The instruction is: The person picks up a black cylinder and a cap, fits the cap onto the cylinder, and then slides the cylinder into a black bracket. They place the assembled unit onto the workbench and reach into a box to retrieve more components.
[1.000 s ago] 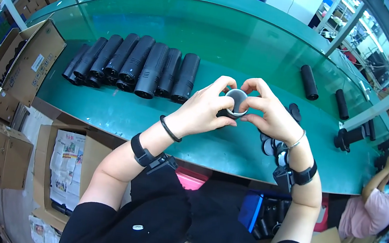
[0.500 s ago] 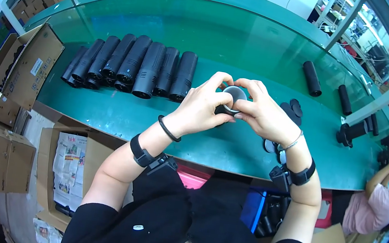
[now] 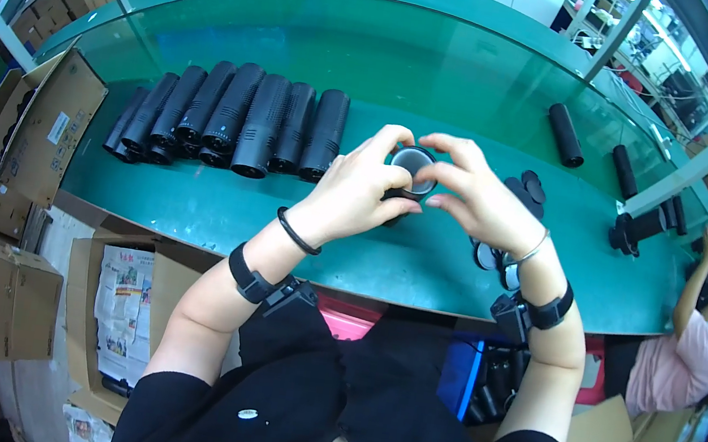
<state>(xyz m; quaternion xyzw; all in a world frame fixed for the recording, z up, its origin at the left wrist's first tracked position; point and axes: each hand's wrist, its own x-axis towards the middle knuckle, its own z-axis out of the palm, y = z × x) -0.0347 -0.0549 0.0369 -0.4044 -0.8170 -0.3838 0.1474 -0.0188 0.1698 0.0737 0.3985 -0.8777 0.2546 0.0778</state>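
Note:
My left hand (image 3: 358, 181) is closed around a black cylinder (image 3: 413, 166), whose round end faces up and shows a grey surface inside a dark rim. Most of the cylinder's body is hidden below my fingers. At the rim's right side, my right hand (image 3: 479, 198) has its fingers curved and apart; a fingertip lies over the edge of the round end, and nothing shows in its grasp. Close to my right hand are several dark round discs (image 3: 532, 188) and some lens-like round pieces (image 3: 485, 256).
Several black ribbed tubes (image 3: 260, 131) lie stacked at left. More tubes (image 3: 566, 135) and a flanged black part (image 3: 638, 229) are at right on the green bench (image 3: 279, 238). Cartons (image 3: 69, 122) stand left, a blue bin (image 3: 461, 376) below. A co-worker (image 3: 680, 357) sits right.
My right hand's fingers have loosened and drawn slightly away from the cylinder's rim. My left hand still grips the cylinder. The whole view has shifted a little.

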